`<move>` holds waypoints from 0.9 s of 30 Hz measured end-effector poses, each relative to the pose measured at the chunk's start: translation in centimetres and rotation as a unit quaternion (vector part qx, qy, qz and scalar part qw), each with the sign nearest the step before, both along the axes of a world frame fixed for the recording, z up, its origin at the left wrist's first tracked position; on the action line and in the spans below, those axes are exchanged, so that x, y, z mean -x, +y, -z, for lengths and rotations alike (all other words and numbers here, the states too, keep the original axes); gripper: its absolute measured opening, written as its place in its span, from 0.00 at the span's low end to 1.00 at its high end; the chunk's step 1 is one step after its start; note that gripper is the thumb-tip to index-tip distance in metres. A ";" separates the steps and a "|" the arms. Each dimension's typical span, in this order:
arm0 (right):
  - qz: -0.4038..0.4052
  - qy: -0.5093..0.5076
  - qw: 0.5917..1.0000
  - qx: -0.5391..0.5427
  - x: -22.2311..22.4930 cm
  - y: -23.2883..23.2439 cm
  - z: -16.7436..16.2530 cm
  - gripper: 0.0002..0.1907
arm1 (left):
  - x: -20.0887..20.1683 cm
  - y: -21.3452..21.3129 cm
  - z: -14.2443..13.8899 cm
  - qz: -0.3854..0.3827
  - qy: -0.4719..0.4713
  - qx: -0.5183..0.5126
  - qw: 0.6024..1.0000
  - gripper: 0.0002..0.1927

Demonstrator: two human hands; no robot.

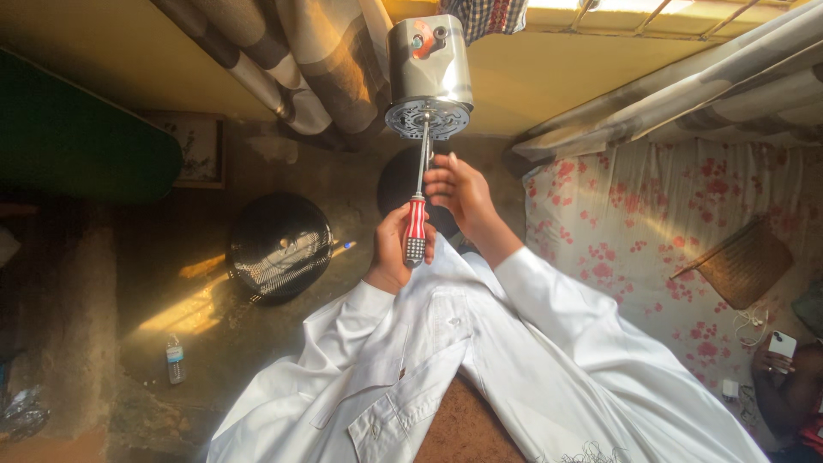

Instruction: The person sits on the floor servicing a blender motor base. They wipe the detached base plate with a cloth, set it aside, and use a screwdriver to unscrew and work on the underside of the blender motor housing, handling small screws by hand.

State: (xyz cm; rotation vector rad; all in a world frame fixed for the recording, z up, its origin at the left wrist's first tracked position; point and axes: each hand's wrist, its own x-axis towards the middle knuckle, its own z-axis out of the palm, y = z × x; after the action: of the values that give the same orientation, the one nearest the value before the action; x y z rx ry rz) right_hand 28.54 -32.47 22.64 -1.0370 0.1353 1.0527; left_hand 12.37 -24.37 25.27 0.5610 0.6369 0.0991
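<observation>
The fan motor (429, 73), a grey metal housing with its perforated face plate turned towards the person, stands bare, with no guard and no blades on it. A black wire fan guard (279, 244) lies well apart on the floor to the left, so the stripping-down looks well along. The left hand (393, 250) is closed around the red-and-white handle of the screwdriver (417, 206), while the right hand (459, 189) pinches the shaft higher up with its fingertips, steadying it. The tip sits against the face plate; whether it is seated in a screw, I cannot tell. A plastic bottle (175, 358) stands on the floor.
</observation>
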 end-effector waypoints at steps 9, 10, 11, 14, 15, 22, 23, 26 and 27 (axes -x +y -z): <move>-0.004 -0.069 0.986 -0.154 0.8 4.8 1.9 0.11 | -1.0 -0.9 -3.4 -0.062 0.083 -0.215 0.971 0.15; -0.002 -0.094 0.988 -0.127 0.7 4.9 2.1 0.12 | -1.0 -0.9 -3.7 -0.073 0.111 -0.284 0.950 0.16; 0.000 -0.118 0.988 -0.099 0.7 5.1 2.2 0.12 | -1.0 -0.8 -4.0 -0.082 0.132 -0.331 0.931 0.16; 0.012 -0.168 0.984 -0.054 0.5 5.5 2.0 0.14 | -1.1 -0.5 -4.7 -0.104 0.171 -0.451 0.870 0.17; 0.016 -0.182 0.982 -0.045 0.4 5.7 1.8 0.14 | -1.2 -0.3 -5.0 -0.109 0.170 -0.479 0.854 0.17; 0.027 -0.195 0.980 -0.017 1.2 7.3 0.2 0.13 | -0.1 1.0 -7.1 -0.056 0.245 -0.581 0.774 0.16; 0.019 -0.195 0.981 -0.006 1.2 7.5 0.0 0.13 | 0.1 1.2 -7.4 -0.058 0.248 -0.580 0.774 0.16; -0.002 -0.191 0.982 0.000 1.4 8.1 -0.4 0.12 | 0.5 1.5 -8.2 -0.067 0.252 -0.576 0.775 0.16; -0.009 -0.187 0.982 -0.001 1.5 8.2 -0.5 0.12 | 0.7 1.5 -8.4 -0.071 0.253 -0.572 0.777 0.16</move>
State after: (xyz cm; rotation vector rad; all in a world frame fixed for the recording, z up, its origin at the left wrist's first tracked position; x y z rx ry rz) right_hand 27.08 -24.25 23.16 -1.2177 -0.1800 0.8561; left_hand 11.66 -22.85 33.71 1.7705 1.1336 0.5151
